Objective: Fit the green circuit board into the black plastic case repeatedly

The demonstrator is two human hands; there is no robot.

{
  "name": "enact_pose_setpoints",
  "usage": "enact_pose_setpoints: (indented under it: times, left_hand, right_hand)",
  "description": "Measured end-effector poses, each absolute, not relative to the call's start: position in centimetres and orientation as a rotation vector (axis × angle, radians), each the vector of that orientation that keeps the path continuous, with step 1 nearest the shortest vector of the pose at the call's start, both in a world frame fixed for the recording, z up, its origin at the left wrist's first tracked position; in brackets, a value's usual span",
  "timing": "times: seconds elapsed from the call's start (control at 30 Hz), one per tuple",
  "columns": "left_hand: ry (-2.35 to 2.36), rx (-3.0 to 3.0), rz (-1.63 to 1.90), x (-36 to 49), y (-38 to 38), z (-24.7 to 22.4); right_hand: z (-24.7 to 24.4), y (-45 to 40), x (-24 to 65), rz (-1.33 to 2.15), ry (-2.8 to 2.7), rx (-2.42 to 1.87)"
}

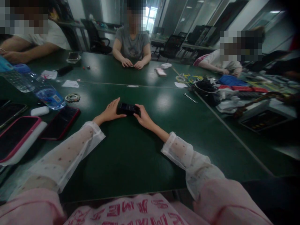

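A small black box-shaped device [128,109] is on or just above the green table, between my two hands. My right hand [144,118] has its thumb and fingers closed around the device's right end. At the left end, my left hand [109,112] is open, its fingers stretched out and its thumb along the device's near left edge. Whether that thumb presses on it, I cannot tell. The device's details are too dark and blurred to make out. Sheer white dotted sleeves cover both my forearms.
Phones [61,123], a white case [39,111] and water bottles [50,97] crowd the left of the green table [131,156]. A bracelet-like ring [72,97] lies nearby. At right are a wrench [190,98], cables [187,78] and a metal-cased unit [269,115]. Several people sit around.
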State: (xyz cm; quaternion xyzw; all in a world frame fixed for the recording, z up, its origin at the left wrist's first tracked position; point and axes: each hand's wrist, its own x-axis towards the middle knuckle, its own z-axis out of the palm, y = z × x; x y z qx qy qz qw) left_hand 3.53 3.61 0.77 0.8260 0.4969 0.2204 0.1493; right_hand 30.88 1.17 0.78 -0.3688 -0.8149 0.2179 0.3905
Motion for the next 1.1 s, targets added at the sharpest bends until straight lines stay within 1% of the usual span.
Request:
enact_pose_setpoints:
  times: [0.17,0.4,1.1]
  left_hand:
    - [1.407,2.338,0.666,3.39,3.88,0.81]
    - [1.379,2.390,0.638,3.55,3.46,1.12]
    - [1.376,2.457,0.613,3.91,3.30,1.58]
  right_hand:
    - [1.00,1.10,30.85,0.575,-2.103,-0.952]
    - [1.38,1.07,30.98,0.700,-2.088,-0.940]
    - [0.79,1.39,31.02,0.720,-2.038,-1.002]
